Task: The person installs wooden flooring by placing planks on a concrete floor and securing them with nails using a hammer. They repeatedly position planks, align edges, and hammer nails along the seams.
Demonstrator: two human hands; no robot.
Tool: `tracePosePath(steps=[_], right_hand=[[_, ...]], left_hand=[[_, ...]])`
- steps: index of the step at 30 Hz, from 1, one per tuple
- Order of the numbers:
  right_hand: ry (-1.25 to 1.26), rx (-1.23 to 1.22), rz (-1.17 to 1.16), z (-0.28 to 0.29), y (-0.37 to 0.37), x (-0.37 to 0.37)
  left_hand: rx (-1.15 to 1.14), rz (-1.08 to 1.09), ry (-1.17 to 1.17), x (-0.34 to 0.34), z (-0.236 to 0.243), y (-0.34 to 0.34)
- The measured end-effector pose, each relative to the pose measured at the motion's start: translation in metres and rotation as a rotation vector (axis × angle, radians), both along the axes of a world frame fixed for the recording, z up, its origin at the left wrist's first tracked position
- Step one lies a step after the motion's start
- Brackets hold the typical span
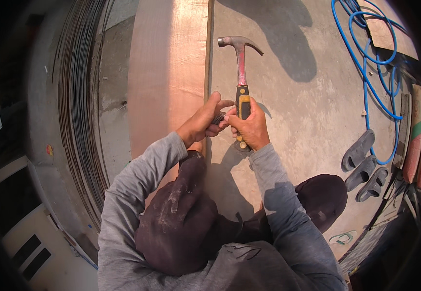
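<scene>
My right hand (255,127) is closed around the black-and-yellow grip of a claw hammer (241,65), whose red-painted neck and steel head point away from me. My left hand (202,120) is cupped, palm up, around a small bunch of thin dark nails (218,118). The thumb and fingertips of the right hand reach to those nails; whether they pinch one is too small to tell. Under my left hand lies a long reddish plywood sheet (164,63), its straight edge running away from me beside the hammer.
A bundle of long steel rods (78,97) lies left of the plywood on the concrete floor (288,111). At the right are a coiled blue hose (365,72), several grey slippers (360,169) and stacked scrap and sacks (415,136). My bent knees (179,213) frame the work area.
</scene>
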State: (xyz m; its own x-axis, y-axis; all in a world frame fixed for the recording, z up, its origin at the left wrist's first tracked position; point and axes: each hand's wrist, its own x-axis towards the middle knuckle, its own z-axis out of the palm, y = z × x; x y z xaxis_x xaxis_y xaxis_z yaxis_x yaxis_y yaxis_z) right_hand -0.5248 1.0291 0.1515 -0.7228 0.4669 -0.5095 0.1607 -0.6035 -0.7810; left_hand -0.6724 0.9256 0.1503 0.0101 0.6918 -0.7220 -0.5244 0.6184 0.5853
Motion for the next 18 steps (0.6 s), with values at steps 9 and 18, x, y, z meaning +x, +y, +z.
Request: tracePosePath(steps=[9, 18], right_hand=[[-0.103, 0.021, -0.031, -0.022, -0.004, -0.013], [-0.173, 0.115, -0.227, -0.034, -0.005, -0.018]], left_hand=[[-0.017, 0.056, -0.099, -0.002, -0.037, 0.001], [-0.065, 0.131, -0.176, -0.006, -0.054, 0.003]])
